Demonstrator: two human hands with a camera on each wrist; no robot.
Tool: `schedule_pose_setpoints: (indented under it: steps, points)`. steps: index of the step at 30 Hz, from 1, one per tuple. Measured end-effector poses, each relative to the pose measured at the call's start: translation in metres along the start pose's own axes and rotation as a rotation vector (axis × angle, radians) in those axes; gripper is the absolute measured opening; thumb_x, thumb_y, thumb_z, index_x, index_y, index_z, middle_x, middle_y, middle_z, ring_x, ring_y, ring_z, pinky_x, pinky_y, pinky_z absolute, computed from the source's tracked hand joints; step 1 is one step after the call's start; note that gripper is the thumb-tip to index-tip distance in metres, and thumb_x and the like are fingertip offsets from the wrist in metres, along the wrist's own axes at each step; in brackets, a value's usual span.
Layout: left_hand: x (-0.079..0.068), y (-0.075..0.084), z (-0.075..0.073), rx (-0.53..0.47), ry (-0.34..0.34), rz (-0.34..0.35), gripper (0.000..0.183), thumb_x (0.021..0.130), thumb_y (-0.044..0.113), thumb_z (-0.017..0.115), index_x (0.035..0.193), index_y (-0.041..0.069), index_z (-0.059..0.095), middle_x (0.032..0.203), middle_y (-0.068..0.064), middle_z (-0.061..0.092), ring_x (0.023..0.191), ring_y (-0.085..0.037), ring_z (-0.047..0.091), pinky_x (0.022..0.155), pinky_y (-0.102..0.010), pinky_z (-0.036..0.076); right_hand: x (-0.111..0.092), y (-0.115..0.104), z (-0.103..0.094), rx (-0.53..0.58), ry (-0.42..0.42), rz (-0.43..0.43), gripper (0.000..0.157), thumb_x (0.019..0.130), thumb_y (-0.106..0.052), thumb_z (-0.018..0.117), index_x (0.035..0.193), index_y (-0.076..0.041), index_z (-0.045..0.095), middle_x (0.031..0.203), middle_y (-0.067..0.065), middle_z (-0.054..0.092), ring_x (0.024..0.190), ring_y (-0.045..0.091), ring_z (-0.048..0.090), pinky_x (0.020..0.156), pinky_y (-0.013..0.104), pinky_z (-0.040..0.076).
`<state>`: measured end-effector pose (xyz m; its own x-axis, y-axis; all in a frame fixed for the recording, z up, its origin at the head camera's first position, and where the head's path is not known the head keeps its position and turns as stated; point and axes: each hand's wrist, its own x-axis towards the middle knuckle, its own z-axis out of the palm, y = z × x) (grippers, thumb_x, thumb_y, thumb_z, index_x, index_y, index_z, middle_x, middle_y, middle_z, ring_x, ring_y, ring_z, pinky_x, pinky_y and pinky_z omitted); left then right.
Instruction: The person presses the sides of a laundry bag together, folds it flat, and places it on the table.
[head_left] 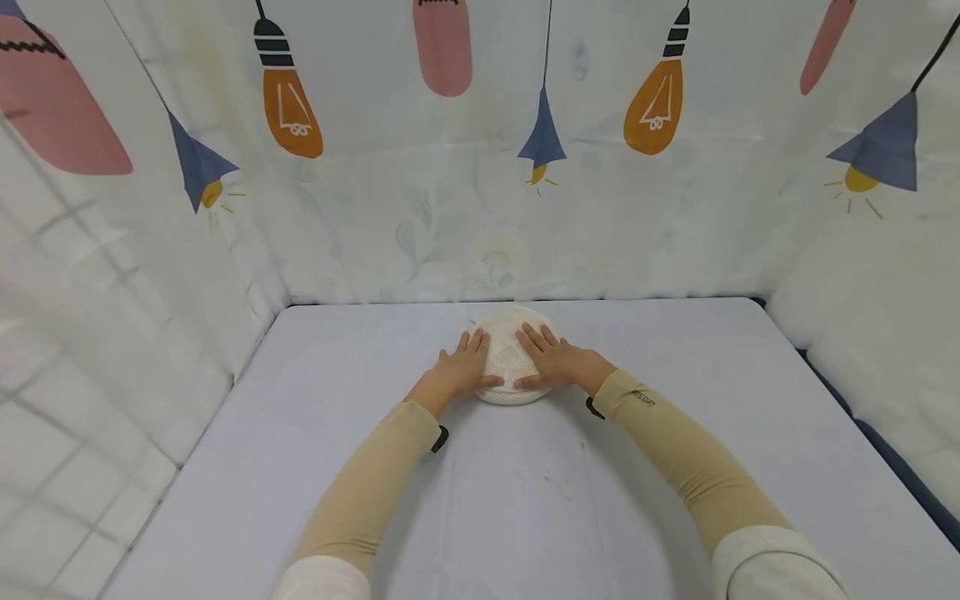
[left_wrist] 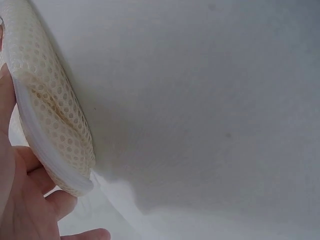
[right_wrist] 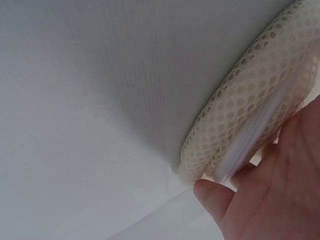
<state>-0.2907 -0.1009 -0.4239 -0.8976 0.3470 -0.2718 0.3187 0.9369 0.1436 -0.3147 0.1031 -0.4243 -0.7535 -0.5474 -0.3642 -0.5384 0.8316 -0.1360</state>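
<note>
A round, cream mesh laundry bag point(head_left: 508, 360) lies at the far middle of the white table. Honeycomb mesh point(left_wrist: 67, 117) and a white band along its edge show close up in both wrist views. On the bag's left side rests my left hand point(head_left: 463, 367), its fingers spread and pointing away from me. My right hand point(head_left: 557, 363) lies on the right side in much the same way, thumb toward the near edge. In the right wrist view, the thumb point(right_wrist: 214, 197) is right at the bag's rim.
The white-covered table point(head_left: 330, 400) reaches back to a curtain point(head_left: 465, 217) printed with lamps and bulbs. More pale fabric hangs at the left and right sides. A few small marks point(head_left: 557, 481) dot the cover near the middle.
</note>
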Motion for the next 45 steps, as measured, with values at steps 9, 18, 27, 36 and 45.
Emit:
schedule_pose_setpoints:
  steps: [9, 18, 27, 36, 45]
  points:
    - [0.002, 0.000, -0.002, -0.012, -0.018, 0.002, 0.093, 0.088, 0.058, 0.048, 0.149, 0.003, 0.004, 0.154, -0.012, -0.002, 0.139, -0.034, -0.001, 0.101, -0.063, 0.020, 0.008, 0.006, 0.004, -0.046, -0.019, 0.031, 0.100, 0.082, -0.074, 0.035, 0.148, -0.017, -0.013, 0.152, 0.001, -0.021, 0.138, 0.030, -0.012, 0.107, 0.055, 0.012]
    - [0.003, 0.000, -0.003, -0.050, -0.029, 0.013, 0.093, 0.087, 0.059, 0.049, 0.149, 0.004, 0.005, 0.154, -0.011, -0.001, 0.139, -0.033, 0.000, 0.102, -0.062, 0.020, 0.000, 0.000, -0.004, -0.030, -0.036, 0.044, 0.099, 0.084, -0.071, 0.038, 0.149, -0.013, -0.009, 0.153, 0.005, -0.018, 0.139, 0.032, -0.009, 0.107, 0.056, 0.012]
    - [-0.006, -0.003, -0.008, -0.030, -0.008, 0.035, 0.093, 0.088, 0.061, 0.044, 0.149, 0.004, 0.002, 0.154, -0.010, -0.003, 0.139, -0.031, -0.001, 0.103, -0.062, 0.016, -0.002, 0.003, -0.006, 0.010, -0.004, -0.017, 0.097, 0.087, -0.067, 0.037, 0.148, -0.010, -0.011, 0.152, 0.008, -0.019, 0.138, 0.034, -0.011, 0.107, 0.056, 0.012]
    - [-0.008, -0.011, -0.001, 0.049, 0.052, 0.075, 0.094, 0.087, 0.068, 0.036, 0.149, 0.010, -0.005, 0.154, -0.005, -0.008, 0.140, -0.025, -0.006, 0.104, -0.061, 0.014, -0.017, 0.008, 0.001, 0.108, 0.133, -0.103, 0.094, 0.089, -0.058, 0.047, 0.149, -0.007, -0.005, 0.153, 0.012, -0.014, 0.137, 0.035, -0.010, 0.108, 0.054, 0.011]
    - [-0.010, -0.013, 0.001, 0.059, 0.082, 0.078, 0.096, 0.086, 0.067, 0.040, 0.149, 0.010, -0.005, 0.154, -0.005, -0.008, 0.140, -0.026, -0.006, 0.104, -0.062, 0.014, -0.024, 0.007, 0.011, 0.074, 0.174, -0.017, 0.098, 0.088, -0.064, 0.041, 0.147, 0.000, -0.004, 0.153, 0.015, -0.009, 0.139, 0.032, -0.006, 0.108, 0.053, 0.009]
